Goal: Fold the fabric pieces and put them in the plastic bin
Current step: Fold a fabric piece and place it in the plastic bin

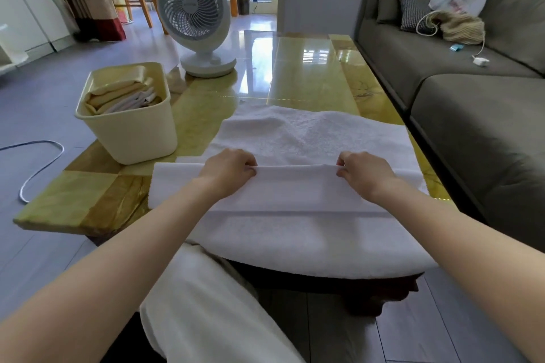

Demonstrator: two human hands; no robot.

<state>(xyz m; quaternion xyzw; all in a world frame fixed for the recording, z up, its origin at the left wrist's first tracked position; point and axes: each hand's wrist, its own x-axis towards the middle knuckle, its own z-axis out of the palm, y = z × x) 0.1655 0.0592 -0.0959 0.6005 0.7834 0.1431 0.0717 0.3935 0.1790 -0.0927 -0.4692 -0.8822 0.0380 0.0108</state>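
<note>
A large white towel (298, 132) lies spread across the near end of the glossy yellow table (309, 79), and its near part hangs over the table's front edge. My left hand (228, 169) and my right hand (364, 171) each pinch the raised edge of a flap of the towel, about a forearm's length apart. The flap is doubled back over the near half. A cream plastic bin (132, 132) stands on the table's left side, left of the towel. Several folded cream and white fabric pieces (121, 97) lie inside it.
A white desk fan (196, 23) stands on the table behind the bin. A grey sofa (472, 91) runs along the table's right side with bags on it. A white cable (38, 168) loops on the floor at left. More white cloth (212, 309) rests on my lap.
</note>
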